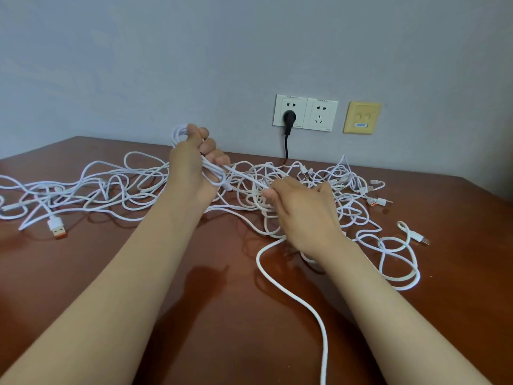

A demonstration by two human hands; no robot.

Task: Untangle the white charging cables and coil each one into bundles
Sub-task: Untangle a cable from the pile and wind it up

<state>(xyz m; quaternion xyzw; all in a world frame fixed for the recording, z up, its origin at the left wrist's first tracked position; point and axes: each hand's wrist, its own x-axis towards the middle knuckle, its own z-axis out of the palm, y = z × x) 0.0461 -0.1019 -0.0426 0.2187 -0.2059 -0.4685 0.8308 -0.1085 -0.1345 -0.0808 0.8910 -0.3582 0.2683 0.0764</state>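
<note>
White charging cables (125, 184) are spread in a tangle over a brown table (91, 254), with one coil lifted clear.

The left hand (191, 162) is clenched round a coil of several loops (179, 133), raised above the tabletop near its back edge. From it a taut strand (244, 177) is drawn to the right hand (302, 209), where it is pinched between thumb and fingers just over the heap. The tangle is stretched from the left border of the view almost to the table's right edge (loose plugs lie at both ends, one an orange-tipped plug (57, 227)). Bare wood is left in front, between the forearms, crossed only by one loose strand (319, 323) running off the lower border. At the back edge the table is met by a grey wall, where a black plug (289, 118) is seated in a double socket (319, 115).
</note>
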